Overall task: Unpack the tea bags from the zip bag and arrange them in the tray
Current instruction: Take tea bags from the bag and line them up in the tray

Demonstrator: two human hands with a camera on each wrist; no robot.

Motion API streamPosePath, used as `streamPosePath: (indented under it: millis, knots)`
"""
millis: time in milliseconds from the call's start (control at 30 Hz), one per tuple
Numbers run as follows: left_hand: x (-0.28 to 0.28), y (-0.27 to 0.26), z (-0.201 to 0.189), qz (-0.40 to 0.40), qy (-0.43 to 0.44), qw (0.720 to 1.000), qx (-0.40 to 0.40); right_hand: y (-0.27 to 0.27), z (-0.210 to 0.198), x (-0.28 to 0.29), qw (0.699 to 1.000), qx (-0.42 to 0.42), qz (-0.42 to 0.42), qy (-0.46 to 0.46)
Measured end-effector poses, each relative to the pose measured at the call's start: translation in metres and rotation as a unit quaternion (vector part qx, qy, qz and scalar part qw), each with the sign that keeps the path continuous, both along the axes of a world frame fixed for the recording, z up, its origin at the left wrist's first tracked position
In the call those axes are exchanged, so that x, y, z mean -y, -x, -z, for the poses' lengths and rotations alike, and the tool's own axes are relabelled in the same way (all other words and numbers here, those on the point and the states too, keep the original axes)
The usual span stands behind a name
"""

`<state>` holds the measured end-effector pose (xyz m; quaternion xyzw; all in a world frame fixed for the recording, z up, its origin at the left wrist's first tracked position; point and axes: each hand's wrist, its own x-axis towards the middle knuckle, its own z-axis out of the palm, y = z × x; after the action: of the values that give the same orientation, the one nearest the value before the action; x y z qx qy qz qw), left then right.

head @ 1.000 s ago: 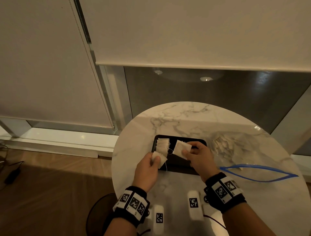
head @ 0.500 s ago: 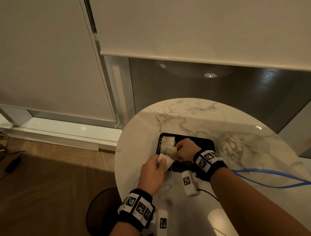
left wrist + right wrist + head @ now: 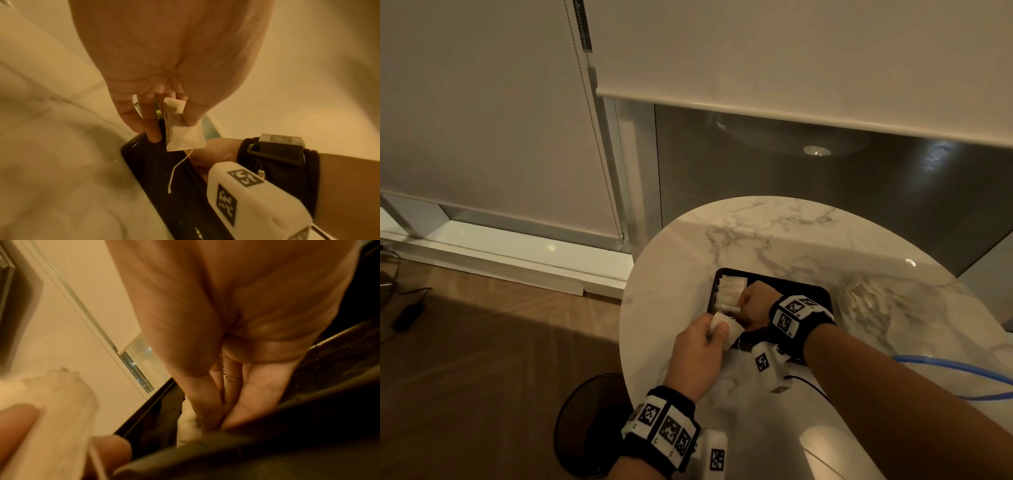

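A black tray [image 3: 791, 282] lies on the round marble table [image 3: 756, 233]. Several white tea bags [image 3: 731, 286] stand in a row at the tray's left end. My right hand [image 3: 743, 305] is down inside the tray beside that row, with thumb and fingers pinching a tea bag [image 3: 189, 421] against the tray floor. My left hand [image 3: 717, 330] hovers at the tray's [image 3: 144, 155] front left corner. It pinches another tea bag [image 3: 183, 134], whose string [image 3: 176, 168] hangs loose. The clear zip bag [image 3: 893, 308] with more tea bags lies right of the tray.
The zip bag's blue zip strip [image 3: 945, 368] curls over the table's right side. The table's left edge [image 3: 625, 325] drops to a wooden floor. A dark round base [image 3: 585, 428] sits below. Window blinds hang behind the table.
My right hand carried its tea bag leftward and down into the tray's left end, beside the row. The left hand stayed near the tray's front left corner with its tea bag.
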<state>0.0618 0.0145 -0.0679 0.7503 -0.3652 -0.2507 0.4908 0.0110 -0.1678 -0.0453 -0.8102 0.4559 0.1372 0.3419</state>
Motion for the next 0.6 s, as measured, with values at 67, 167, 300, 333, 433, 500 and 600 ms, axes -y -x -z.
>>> streamPosePath:
  millis: [67, 167, 300, 333, 433, 500, 600]
  knots:
    - [-0.0001, -0.0002, -0.0003, 0.001, -0.001, 1.000, -0.003, 0.0009, 0.0006, 0.0020, 0.999, 0.025, 0.030, -0.034]
    - [-0.0002, -0.0001, -0.0007, 0.003, 0.000, 1.000, 0.003, 0.0020, 0.0011, 0.0027, 0.996, 0.048, 0.057, -0.047]
    - [0.0000, -0.0003, -0.0002, 0.006, 0.000, 1.000, 0.003, 0.0013, 0.0026, 0.0046, 0.995, 0.064, 0.062, -0.051]
    - [0.0003, -0.0003, -0.0001, 0.006, -0.001, 1.000, 0.002, 0.0014, 0.0025, 0.0051, 0.994, 0.066, 0.065, -0.054]
    - [0.0008, -0.0006, -0.0003, 0.005, -0.005, 1.000, 0.002, 0.0011, 0.0015, 0.0058, 0.993, 0.069, 0.065, -0.066]
    - [0.0006, -0.0006, -0.0016, 0.004, -0.005, 1.000, 0.001, 0.0012, 0.0008, 0.0061, 0.993, 0.070, 0.067, -0.070]
    - [-0.0001, -0.0005, -0.0038, 0.002, -0.002, 1.000, 0.001, 0.0026, -0.0016, 0.0063, 0.993, 0.075, 0.067, -0.069]
